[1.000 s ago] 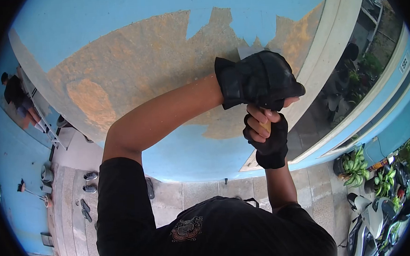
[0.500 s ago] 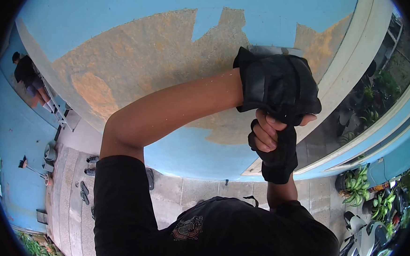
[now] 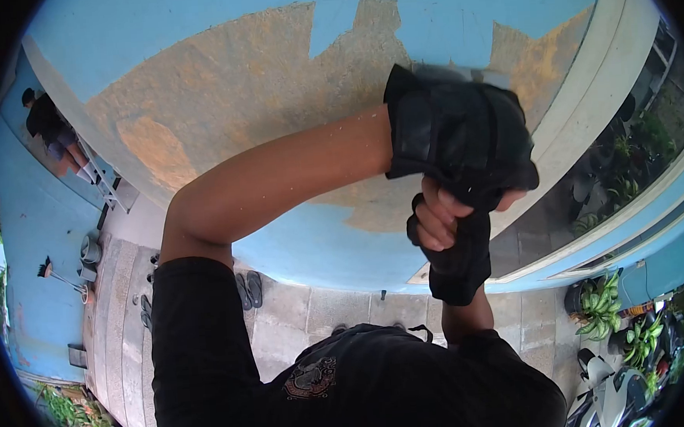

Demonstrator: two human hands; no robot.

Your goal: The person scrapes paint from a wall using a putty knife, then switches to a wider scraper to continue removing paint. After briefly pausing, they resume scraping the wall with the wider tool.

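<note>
Both hands are raised in front of a blue wall (image 3: 151,29) with a large bare grey and orange patch (image 3: 247,78). My left hand (image 3: 467,143), in a black padded glove, reaches across from the left and is closed on a flat grey-bladed tool (image 3: 459,73). The blade is blurred and lies against or close to the bare patch. Directly below, my right hand (image 3: 449,234), in a black fingerless glove, is curled closed against the left one, at the tool. The tool's handle and most left fingers are hidden.
At the far left a person (image 3: 51,129) stands by a ladder (image 3: 105,189). Slippers (image 3: 249,290) lie on the tiled floor (image 3: 282,327). On the right are a window (image 3: 547,232), potted plants (image 3: 598,307) and a motorbike (image 3: 611,385).
Both hands and the tool have shifted slightly up and left in view. The head view has also shifted a little, showing more of the slippers. The grip looks the same.
</note>
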